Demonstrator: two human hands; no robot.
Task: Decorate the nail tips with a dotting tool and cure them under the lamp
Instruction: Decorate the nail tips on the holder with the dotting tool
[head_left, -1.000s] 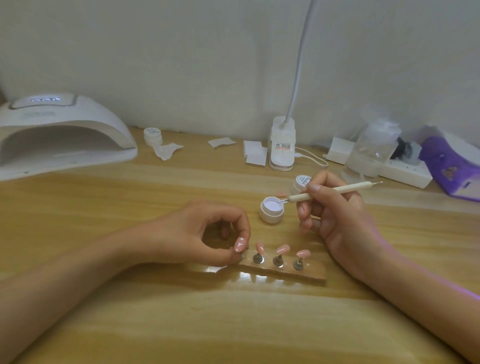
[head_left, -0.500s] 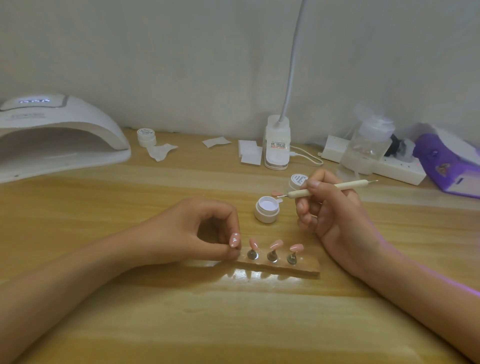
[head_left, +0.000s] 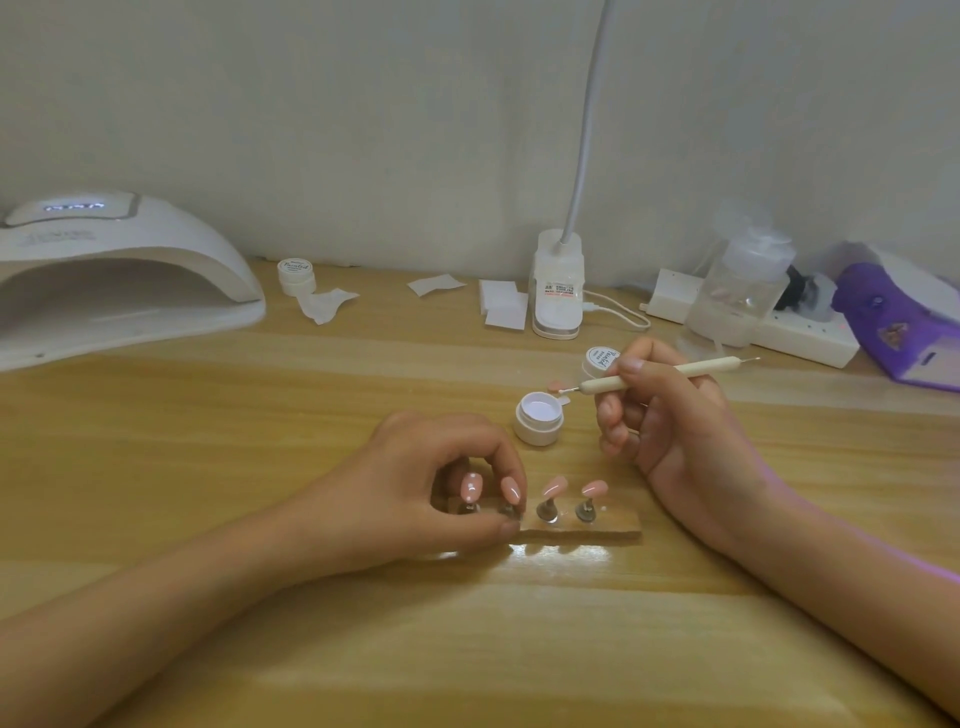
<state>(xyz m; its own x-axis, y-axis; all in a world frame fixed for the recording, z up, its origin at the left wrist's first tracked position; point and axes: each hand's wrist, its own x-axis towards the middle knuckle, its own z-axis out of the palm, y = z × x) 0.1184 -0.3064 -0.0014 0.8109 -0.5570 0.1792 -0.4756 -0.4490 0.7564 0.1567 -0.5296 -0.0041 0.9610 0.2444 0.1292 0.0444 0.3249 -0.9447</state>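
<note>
Fingers (head_left: 506, 462) of the left hand (head_left: 415, 478) pinch a stand on the wooden holder (head_left: 602, 526) of pink nail tips (head_left: 555, 487) mid-surface, the right hand (head_left: 675, 426) grips the dotting tool (head_left: 670, 370) just beyond the open pot (head_left: 539, 415), and the lamp (head_left: 119, 280) sits at the far left edge.

Nail tips (head_left: 555, 488) are glossy pink, one (head_left: 471, 488) showing white spots. The dotting tool (head_left: 670, 371) is cream, gel pot (head_left: 535, 434) and curing lamp (head_left: 156, 244) white, the table (head_left: 260, 415) pale wood-grain, the box (head_left: 893, 332) purple.
</note>
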